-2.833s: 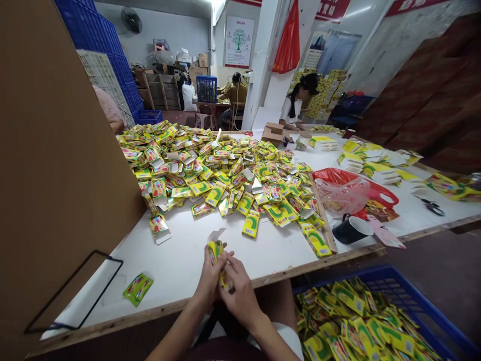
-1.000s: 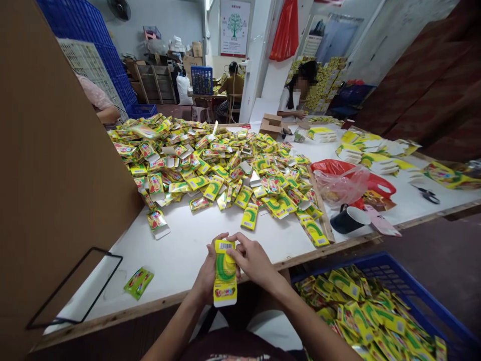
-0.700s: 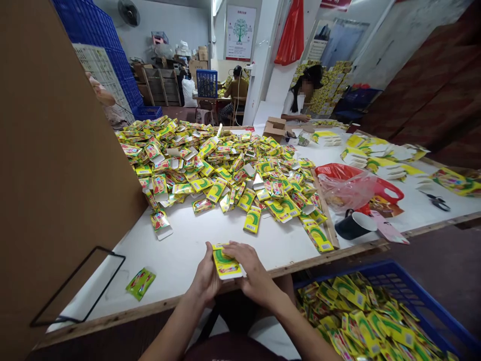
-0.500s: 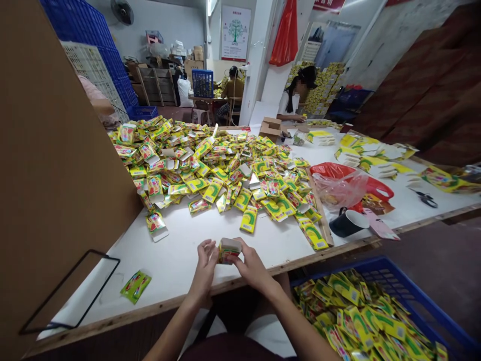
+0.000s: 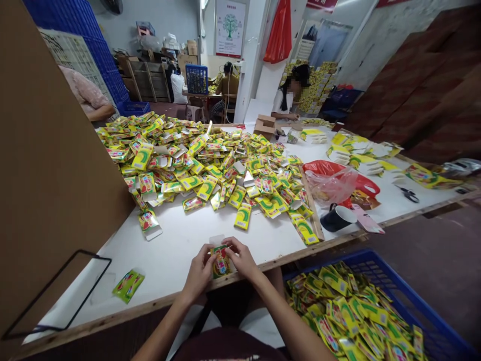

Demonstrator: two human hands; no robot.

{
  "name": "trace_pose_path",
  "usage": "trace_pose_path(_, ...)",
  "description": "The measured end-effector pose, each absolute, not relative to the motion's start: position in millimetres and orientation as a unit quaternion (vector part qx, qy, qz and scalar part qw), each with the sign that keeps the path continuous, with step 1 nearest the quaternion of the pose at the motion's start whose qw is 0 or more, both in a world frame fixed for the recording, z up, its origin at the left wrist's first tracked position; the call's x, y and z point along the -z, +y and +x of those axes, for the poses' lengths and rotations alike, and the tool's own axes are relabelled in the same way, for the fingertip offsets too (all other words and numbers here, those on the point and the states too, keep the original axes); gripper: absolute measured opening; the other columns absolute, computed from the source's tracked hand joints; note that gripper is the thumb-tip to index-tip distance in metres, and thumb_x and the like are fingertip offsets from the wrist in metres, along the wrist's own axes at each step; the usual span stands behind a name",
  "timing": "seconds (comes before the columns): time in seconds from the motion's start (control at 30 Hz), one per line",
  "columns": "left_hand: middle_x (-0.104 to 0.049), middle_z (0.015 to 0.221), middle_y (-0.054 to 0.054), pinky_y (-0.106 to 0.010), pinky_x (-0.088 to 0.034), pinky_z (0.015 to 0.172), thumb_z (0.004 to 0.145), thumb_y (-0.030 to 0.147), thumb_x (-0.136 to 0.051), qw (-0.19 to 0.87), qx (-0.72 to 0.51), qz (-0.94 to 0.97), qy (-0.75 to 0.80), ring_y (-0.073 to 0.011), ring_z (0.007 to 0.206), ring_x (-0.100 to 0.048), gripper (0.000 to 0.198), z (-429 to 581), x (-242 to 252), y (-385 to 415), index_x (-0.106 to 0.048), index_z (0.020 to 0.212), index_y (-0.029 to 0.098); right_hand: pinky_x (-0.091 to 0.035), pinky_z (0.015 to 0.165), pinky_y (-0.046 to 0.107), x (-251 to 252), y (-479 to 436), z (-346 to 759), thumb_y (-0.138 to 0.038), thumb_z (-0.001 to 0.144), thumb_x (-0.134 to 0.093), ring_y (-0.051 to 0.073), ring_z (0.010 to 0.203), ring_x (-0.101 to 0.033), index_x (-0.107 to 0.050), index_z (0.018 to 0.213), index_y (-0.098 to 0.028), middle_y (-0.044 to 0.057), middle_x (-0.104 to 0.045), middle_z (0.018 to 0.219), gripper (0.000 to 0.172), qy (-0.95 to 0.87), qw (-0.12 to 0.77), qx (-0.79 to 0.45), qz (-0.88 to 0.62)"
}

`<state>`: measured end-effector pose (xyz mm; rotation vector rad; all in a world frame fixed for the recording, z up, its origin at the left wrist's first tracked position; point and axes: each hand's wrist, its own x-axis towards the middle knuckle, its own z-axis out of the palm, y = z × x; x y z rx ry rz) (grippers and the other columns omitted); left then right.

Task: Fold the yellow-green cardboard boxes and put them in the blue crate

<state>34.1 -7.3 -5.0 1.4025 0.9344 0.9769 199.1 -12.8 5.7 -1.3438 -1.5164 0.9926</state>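
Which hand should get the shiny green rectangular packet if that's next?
Probably the left hand: it's nearer the shiny green rectangular packet, out to the left. The right hand is farther off. Both are holding the small yellow-green cardboard box, though.

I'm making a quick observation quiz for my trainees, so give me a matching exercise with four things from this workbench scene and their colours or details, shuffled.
1. Mug
2. Packet
3. Basket
4. Held box

A. Blue
B. Pale flap showing
C. Dark outside, pale inside
D. Mostly green

Pairs: 1-C, 2-D, 3-A, 4-B.
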Motion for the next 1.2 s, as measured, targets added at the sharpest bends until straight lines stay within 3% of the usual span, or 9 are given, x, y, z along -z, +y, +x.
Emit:
trace_pose_path(0.13, -0.062, 0.105, -0.006, -0.032, -0.048, 0.083, 0.082, 0.027, -0.048, 0.531, -0.453, 0.593, 0.402, -0.0199, 0.098, -0.060, 0.018, 37, 4, -5, -0.054, 0.098, 0.019, -0.049, 0.073, 0.029, -6, -6, 194, -0.020, 0.080, -0.052, 0.016, 0.077, -0.060, -0.062, 0.083, -0.019, 0.002, -0.064, 0.082, 0.011, -0.610, 0.445, -0.374, -0.538)
trace_pose_path(0.23, -0.060, 0.112, -0.007, -0.035, -0.044, 0.092, 0.081, 0.023, -0.051, 0.536, -0.498, 0.562, 0.386, -0.0195, 0.107, -0.056, 0.028, 40, 1, -6, -0.048, 0.108, 0.021, -0.050, 0.076, 0.029, -7, -8, 190, -0.019, 0.079, -0.053, 0.016, 0.081, -0.062, -0.059, 0.098, -0.020, 0.002, -0.065, 0.087, 0.020, -0.579, 0.497, -0.370, -0.530)
trace_pose_path(0.3, -0.062, 0.106, -0.007, -0.036, -0.044, 0.092, 0.081, 0.024, -0.052, 0.534, -0.497, 0.561, 0.390, -0.0197, 0.102, -0.058, 0.023, 41, -2, -8, -0.052, 0.104, 0.020, -0.050, 0.078, 0.030, -10, -12, 189, -0.020, 0.080, -0.054, 0.016, 0.085, -0.062, -0.059, 0.102, -0.020, 0.003, -0.066, 0.092, 0.023, -0.587, 0.496, -0.371, -0.521)
trace_pose_path(0.4, -0.065, 0.096, -0.007, -0.034, -0.045, 0.087, 0.080, 0.029, -0.056, 0.526, -0.499, 0.551, 0.414, -0.0214, 0.094, -0.060, 0.015, 41, -7, -11, -0.061, 0.089, 0.019, -0.050, 0.078, 0.030, -15, -16, 188, -0.025, 0.081, -0.056, 0.017, 0.087, -0.061, -0.065, 0.092, -0.019, 0.005, -0.066, 0.094, 0.014, -0.623, 0.468, -0.356, -0.516)
trace_pose_path(0.77, -0.065, 0.074, -0.001, -0.026, -0.047, 0.064, 0.077, 0.032, -0.060, 0.523, -0.487, 0.534, 0.452, -0.0160, 0.067, -0.059, 0.015, 43, -13, 2, -0.063, 0.080, 0.018, -0.049, 0.064, 0.025, -27, -3, 185, -0.029, 0.083, -0.054, 0.014, 0.064, -0.061, -0.063, 0.078, -0.018, 0.000, -0.065, 0.072, 0.015, -0.614, 0.431, -0.326, -0.575)
trace_pose_path(1.03, -0.067, 0.101, -0.006, -0.036, -0.045, 0.091, 0.081, 0.032, -0.057, 0.548, -0.474, 0.553, 0.411, -0.0229, 0.100, -0.059, 0.020, 37, -2, -9, -0.067, 0.092, 0.020, -0.051, 0.067, 0.027, -23, -21, 178, -0.021, 0.080, -0.053, 0.016, 0.072, -0.064, -0.062, 0.086, -0.020, 0.001, -0.067, 0.079, 0.011, -0.586, 0.463, -0.374, -0.550)
trace_pose_path(1.2, -0.057, 0.118, -0.008, -0.039, -0.046, 0.090, 0.083, 0.032, -0.054, 0.496, -0.479, 0.580, 0.434, -0.0239, 0.107, -0.055, 0.031, 33, 0, -12, -0.058, 0.113, 0.025, -0.047, 0.078, 0.031, -81, -60, 254, -0.024, 0.083, -0.044, 0.020, 0.085, -0.062, -0.063, 0.089, -0.021, 0.006, -0.068, 0.089, 0.021, -0.594, 0.390, -0.161, -0.685)
